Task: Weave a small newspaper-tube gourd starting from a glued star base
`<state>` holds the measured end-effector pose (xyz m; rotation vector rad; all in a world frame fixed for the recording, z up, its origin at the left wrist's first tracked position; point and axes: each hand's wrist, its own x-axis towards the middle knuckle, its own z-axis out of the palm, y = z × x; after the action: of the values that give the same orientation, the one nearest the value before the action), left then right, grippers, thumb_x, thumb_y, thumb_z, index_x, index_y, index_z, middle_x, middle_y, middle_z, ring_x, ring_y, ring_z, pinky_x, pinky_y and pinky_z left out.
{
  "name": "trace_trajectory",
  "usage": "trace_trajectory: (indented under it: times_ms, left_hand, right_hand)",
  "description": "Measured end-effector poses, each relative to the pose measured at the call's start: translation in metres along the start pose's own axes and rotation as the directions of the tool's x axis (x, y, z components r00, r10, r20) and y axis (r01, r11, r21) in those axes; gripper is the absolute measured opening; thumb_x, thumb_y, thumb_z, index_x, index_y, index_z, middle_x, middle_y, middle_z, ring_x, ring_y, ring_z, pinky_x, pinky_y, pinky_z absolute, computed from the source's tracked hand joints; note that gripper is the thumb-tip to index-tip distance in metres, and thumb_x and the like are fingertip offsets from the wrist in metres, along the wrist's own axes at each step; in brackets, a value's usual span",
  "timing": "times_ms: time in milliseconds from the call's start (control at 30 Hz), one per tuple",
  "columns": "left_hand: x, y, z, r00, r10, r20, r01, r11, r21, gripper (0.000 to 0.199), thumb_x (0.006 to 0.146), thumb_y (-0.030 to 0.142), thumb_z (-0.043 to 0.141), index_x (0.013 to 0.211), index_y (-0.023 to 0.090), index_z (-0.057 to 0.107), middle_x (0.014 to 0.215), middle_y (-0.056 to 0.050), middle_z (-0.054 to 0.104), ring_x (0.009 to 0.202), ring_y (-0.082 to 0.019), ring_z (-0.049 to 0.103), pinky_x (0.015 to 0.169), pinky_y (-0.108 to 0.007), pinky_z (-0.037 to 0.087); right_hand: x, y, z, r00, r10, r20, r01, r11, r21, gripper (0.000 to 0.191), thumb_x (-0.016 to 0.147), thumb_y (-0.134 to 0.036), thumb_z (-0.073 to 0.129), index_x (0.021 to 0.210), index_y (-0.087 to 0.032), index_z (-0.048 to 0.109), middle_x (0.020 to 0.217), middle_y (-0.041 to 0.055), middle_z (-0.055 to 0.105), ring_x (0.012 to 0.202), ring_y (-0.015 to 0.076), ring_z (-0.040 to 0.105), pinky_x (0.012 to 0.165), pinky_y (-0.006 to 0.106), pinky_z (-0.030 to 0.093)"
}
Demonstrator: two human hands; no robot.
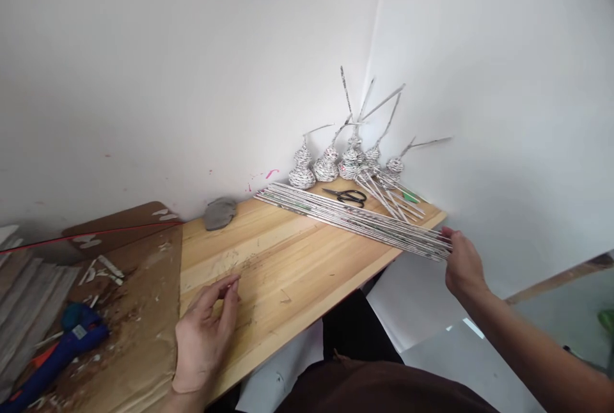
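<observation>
Probably light, fairly stiff, easily creased; best held loosely around the whole bundle of paper rods (336,213). Lying across the table (268,272), pointing lengthwise from far left to near right, past the edge. Held at the right end in the closed grip of the right hand (464,266). For the left hand (204,327), grip nearly pinched; cannot tell whether on anything.
</observation>
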<state>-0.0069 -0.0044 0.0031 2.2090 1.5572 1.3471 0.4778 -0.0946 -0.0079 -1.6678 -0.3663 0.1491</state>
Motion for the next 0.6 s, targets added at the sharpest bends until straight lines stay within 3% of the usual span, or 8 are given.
trace_trajectory:
  times_ms: [67, 133, 200, 233, 300, 333, 467, 600]
  left_hand:
    - [-0.001, -0.002, 0.002, 1.000, 0.009, 0.015, -0.009, 1.000, -0.017, 0.021, 0.089, 0.036, 0.059, 0.101, 0.022, 0.070, 0.091, -0.002, 0.075, 0.079, -0.017, 0.070, 0.080, -0.028, 0.057]
    - [-0.001, -0.004, 0.004, 0.999, 0.024, 0.035, -0.023, 0.999, -0.036, 0.021, 0.090, 0.034, 0.059, 0.103, 0.022, 0.070, 0.092, -0.002, 0.074, 0.079, -0.016, 0.070, 0.081, -0.028, 0.057]
    - [-0.001, -0.005, 0.005, 0.998, 0.030, 0.046, -0.028, 0.999, -0.047, 0.021, 0.090, 0.034, 0.059, 0.105, 0.022, 0.069, 0.093, -0.003, 0.074, 0.081, -0.017, 0.070, 0.082, -0.029, 0.056]
    - [-0.001, -0.005, 0.005, 0.998, 0.029, 0.048, -0.027, 0.999, -0.046, 0.021, 0.090, 0.033, 0.059, 0.105, 0.022, 0.069, 0.094, -0.004, 0.074, 0.082, -0.017, 0.070, 0.083, -0.029, 0.056]
    - [-0.001, -0.002, 0.004, 0.999, 0.022, 0.049, -0.019, 0.999, -0.042, 0.021, 0.091, 0.032, 0.059, 0.105, 0.021, 0.069, 0.094, -0.004, 0.074, 0.082, -0.017, 0.070, 0.084, -0.029, 0.056]
    - [0.000, -0.001, 0.004, 0.998, 0.019, 0.053, -0.017, 0.999, -0.041, 0.022, 0.091, 0.032, 0.058, 0.106, 0.021, 0.068, 0.093, -0.004, 0.074, 0.082, -0.016, 0.070, 0.084, -0.029, 0.056]
    - [0.001, 0.009, 0.001, 0.991, 0.095, 0.091, -0.093, 0.995, -0.031, 0.027, 0.091, 0.035, 0.059, 0.114, 0.021, 0.064, 0.086, -0.002, 0.071, 0.080, -0.017, 0.069, 0.083, -0.031, 0.056]
    - [0.000, 0.020, 0.004, 0.958, 0.247, 0.146, -0.250, 0.968, 0.001, 0.028, 0.090, 0.029, 0.061, 0.118, 0.023, 0.062, 0.083, -0.001, 0.069, 0.080, -0.017, 0.068, 0.079, -0.031, 0.054]
  right_hand:
    - [0.003, -0.007, -0.008, 0.997, -0.075, -0.018, 0.072, 0.989, -0.128, 0.045, 0.083, -0.051, 0.050, 0.107, -0.015, 0.063, 0.112, 0.0125, 0.065, 0.111, 0.0304, 0.057, 0.100, 0.048, 0.042]
    - [0.005, -0.021, -0.014, 0.951, -0.304, 0.047, 0.301, 0.886, -0.352, 0.051, 0.081, -0.052, 0.055, 0.118, -0.016, 0.061, 0.122, 0.0145, 0.063, 0.119, 0.0344, 0.054, 0.104, 0.053, 0.038]
    - [0.002, -0.039, -0.010, 0.806, -0.527, 0.271, 0.590, 0.670, -0.451, 0.055, 0.082, -0.055, 0.058, 0.122, -0.017, 0.061, 0.126, 0.0151, 0.063, 0.123, 0.0359, 0.052, 0.107, 0.053, 0.036]
    - [-0.001, -0.049, -0.003, 0.717, -0.558, 0.418, 0.697, 0.578, -0.425, 0.057, 0.082, -0.056, 0.059, 0.124, -0.018, 0.060, 0.127, 0.0147, 0.064, 0.122, 0.0347, 0.054, 0.106, 0.050, 0.038]
    - [-0.009, -0.066, 0.018, 0.538, -0.496, 0.682, 0.835, 0.424, -0.350, 0.066, 0.081, -0.056, 0.062, 0.134, -0.017, 0.053, 0.135, 0.0162, 0.060, 0.126, 0.0347, 0.053, 0.107, 0.049, 0.038]
    - [-0.013, -0.073, 0.032, 0.474, -0.425, 0.771, 0.871, 0.353, -0.341, 0.070, 0.081, -0.055, 0.063, 0.139, -0.018, 0.049, 0.141, 0.0161, 0.055, 0.131, 0.0364, 0.048, 0.109, 0.052, 0.035]
    - [-0.018, -0.089, 0.082, 0.430, -0.161, 0.888, 0.889, 0.245, -0.386, 0.082, 0.080, -0.046, 0.067, 0.149, -0.015, 0.037, 0.151, 0.0202, 0.042, 0.135, 0.0387, 0.044, 0.110, 0.054, 0.032]
    - [-0.018, -0.095, 0.101, 0.407, -0.033, 0.913, 0.895, 0.216, -0.391, 0.066, 0.082, -0.039, 0.064, 0.141, -0.015, 0.049, 0.133, 0.0197, 0.061, 0.124, 0.0394, 0.055, 0.105, 0.053, 0.035]
